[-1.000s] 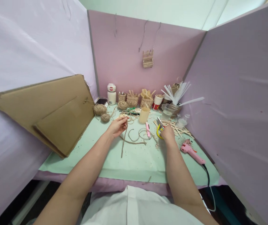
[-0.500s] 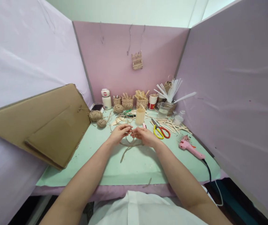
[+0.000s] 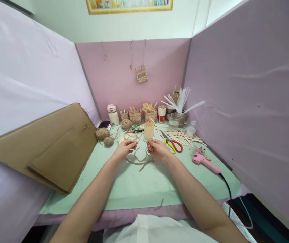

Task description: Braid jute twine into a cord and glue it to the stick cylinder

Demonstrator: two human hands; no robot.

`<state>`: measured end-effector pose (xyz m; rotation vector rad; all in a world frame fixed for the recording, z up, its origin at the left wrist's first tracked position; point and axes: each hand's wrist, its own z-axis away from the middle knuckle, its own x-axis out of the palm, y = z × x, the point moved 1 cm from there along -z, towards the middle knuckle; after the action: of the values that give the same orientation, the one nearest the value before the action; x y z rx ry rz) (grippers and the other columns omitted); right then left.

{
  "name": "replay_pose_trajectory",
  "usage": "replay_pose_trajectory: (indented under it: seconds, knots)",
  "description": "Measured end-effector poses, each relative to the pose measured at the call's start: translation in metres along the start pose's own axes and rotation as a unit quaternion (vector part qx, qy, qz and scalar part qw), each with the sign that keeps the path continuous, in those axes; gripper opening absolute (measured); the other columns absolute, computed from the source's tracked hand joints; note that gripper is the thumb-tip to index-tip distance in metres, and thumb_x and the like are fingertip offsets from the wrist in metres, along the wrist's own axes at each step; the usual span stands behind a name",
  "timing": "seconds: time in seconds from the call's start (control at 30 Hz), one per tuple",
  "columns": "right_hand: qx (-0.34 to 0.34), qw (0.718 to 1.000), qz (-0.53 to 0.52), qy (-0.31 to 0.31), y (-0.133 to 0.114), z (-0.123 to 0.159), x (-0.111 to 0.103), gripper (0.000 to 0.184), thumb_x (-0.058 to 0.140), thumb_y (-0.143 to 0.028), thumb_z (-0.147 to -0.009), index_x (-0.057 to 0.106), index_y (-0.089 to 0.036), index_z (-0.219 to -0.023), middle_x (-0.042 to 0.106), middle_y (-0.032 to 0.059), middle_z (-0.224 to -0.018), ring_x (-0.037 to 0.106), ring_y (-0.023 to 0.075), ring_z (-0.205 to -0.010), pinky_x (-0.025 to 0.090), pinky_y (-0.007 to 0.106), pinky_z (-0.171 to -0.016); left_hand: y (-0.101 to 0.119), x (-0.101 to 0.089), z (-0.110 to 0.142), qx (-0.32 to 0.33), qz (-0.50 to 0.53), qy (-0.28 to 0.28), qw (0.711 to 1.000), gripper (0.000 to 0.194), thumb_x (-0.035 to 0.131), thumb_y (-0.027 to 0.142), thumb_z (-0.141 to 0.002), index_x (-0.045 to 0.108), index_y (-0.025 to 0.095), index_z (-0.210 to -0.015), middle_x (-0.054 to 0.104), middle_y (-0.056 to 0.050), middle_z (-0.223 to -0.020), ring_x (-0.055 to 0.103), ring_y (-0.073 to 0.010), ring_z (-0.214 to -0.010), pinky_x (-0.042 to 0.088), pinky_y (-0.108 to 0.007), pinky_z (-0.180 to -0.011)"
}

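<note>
My right hand (image 3: 158, 149) is pinched on a brown twine cord (image 3: 139, 163), whose short end pokes out toward the left. The rest of the cord hangs in loose loops between and below my hands, over the green tabletop. My left hand (image 3: 124, 151) is just left of it, fingers loosely curled with a small gap at the tips; I see nothing held in them. Right behind my right hand stands a small cup-shaped holder of pale wooden sticks (image 3: 149, 130). Scissors (image 3: 173, 145) with yellow and red handles lie to the right of that hand.
A pink glue gun (image 3: 205, 162) with a black cable lies at the right. Twine balls (image 3: 103, 133) sit at the left beside a leaning cardboard sheet (image 3: 58, 148). Loose wooden sticks (image 3: 185, 137), woven baskets (image 3: 135, 117) and a white jar (image 3: 113, 116) line the back.
My hands were together at the cord; now they are apart, the left one shifted leftward and free of it. The view has tilted up, showing a picture frame on the wall.
</note>
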<state>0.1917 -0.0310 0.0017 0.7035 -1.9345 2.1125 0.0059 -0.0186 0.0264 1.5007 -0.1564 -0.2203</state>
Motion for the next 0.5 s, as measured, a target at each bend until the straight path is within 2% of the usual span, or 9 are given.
replay_pose_trajectory:
  seconds: [0.07,0.17,0.27,0.33,0.4,0.5]
  knots:
    - [-0.030,0.999,0.008,0.037,-0.001,-0.004,-0.006,0.038,0.078,-0.045,-0.057,0.058,-0.017,-0.072,0.053,-0.0029,-0.060,0.045,0.0079,-0.054,0.035,0.023,-0.054,0.018,-0.007,0.003,-0.017,-0.045,-0.014,0.999,0.034,0.075,0.040,-0.062,0.070,0.016,-0.086,0.064,-0.005,-0.079,0.056,-0.0118,-0.071,0.038,-0.022,-0.061]
    - [-0.056,0.996,0.027,0.058,-0.001,-0.007,-0.010,0.037,0.078,-0.044,-0.056,0.059,-0.017,-0.074,0.055,-0.0024,-0.061,0.044,0.0079,-0.054,0.032,0.023,-0.053,0.049,-0.016,0.002,0.004,-0.105,-0.033,0.994,0.034,0.074,0.039,-0.063,0.070,0.017,-0.087,0.066,-0.007,-0.081,0.058,-0.0132,-0.071,0.038,-0.022,-0.059]
    - [-0.072,0.995,0.044,0.053,-0.003,-0.007,-0.009,0.037,0.078,-0.040,-0.054,0.061,-0.016,-0.077,0.055,-0.0030,-0.061,0.043,0.0075,-0.053,0.029,0.023,-0.053,0.060,-0.019,-0.013,0.034,-0.154,-0.015,0.987,0.031,0.074,0.037,-0.062,0.070,0.016,-0.085,0.067,-0.007,-0.078,0.058,-0.0139,-0.067,0.038,-0.022,-0.056]
    - [-0.086,0.993,0.052,0.061,-0.005,-0.006,-0.008,0.037,0.077,-0.039,-0.054,0.061,-0.016,-0.077,0.055,-0.0035,-0.060,0.042,0.0073,-0.053,0.027,0.023,-0.053,0.051,-0.014,-0.031,0.045,-0.178,-0.008,0.983,0.029,0.074,0.033,-0.060,0.070,0.015,-0.084,0.067,-0.007,-0.076,0.058,-0.0146,-0.066,0.039,-0.023,-0.057]
    - [-0.100,0.990,0.064,0.070,-0.007,-0.005,-0.007,0.035,0.076,-0.041,-0.055,0.060,-0.016,-0.075,0.054,-0.0040,-0.059,0.040,0.0073,-0.052,0.026,0.024,-0.052,0.033,-0.005,-0.054,0.061,-0.182,0.015,0.981,0.031,0.076,0.027,-0.056,0.068,0.015,-0.084,0.066,-0.007,-0.077,0.059,-0.0162,-0.069,0.041,-0.025,-0.061]
    - [-0.119,0.986,0.091,0.075,-0.008,-0.005,-0.007,0.034,0.073,-0.043,-0.058,0.058,-0.017,-0.074,0.051,-0.0046,-0.057,0.037,0.0077,-0.050,0.024,0.024,-0.050,0.006,0.016,-0.087,0.112,-0.165,0.044,0.979,0.046,0.077,0.018,-0.051,0.063,0.015,-0.095,0.066,-0.009,-0.094,0.060,-0.0195,-0.085,0.044,-0.029,-0.075]
